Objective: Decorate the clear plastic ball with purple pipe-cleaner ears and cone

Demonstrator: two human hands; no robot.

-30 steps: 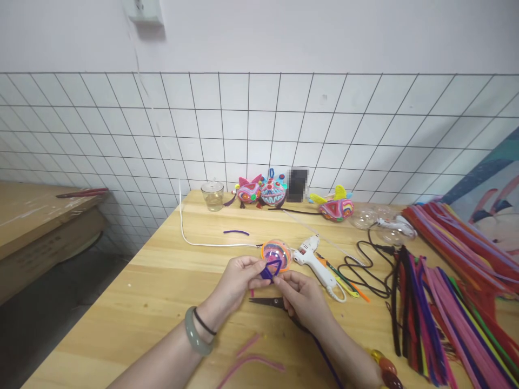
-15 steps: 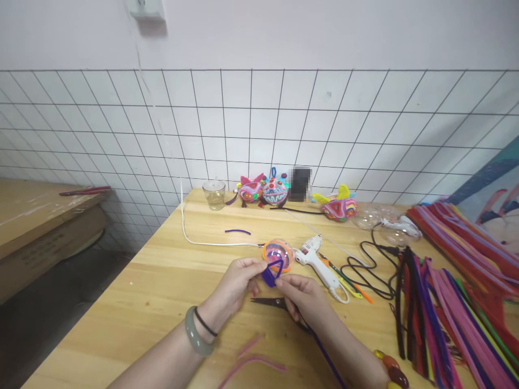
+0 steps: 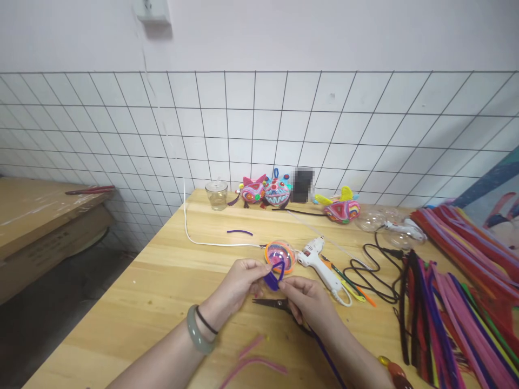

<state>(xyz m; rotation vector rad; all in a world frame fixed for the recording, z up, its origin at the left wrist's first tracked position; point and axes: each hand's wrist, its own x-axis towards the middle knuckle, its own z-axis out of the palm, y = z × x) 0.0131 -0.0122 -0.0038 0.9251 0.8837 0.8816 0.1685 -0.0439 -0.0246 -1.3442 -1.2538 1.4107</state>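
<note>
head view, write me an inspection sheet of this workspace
Surface: wooden table, light-toned, craft items on it
Work items: purple strip, bent into a loop; orange-rimmed dome just beyond it
Clutter: glue gun, black scissors, pink strips, strip bundles at right
Grips: left grip and right grip both pinch the purple strip
Cables: white cable along the table; black cable looped loosely
Surroundings: tiled wall, wall socket, second table at left
</note>
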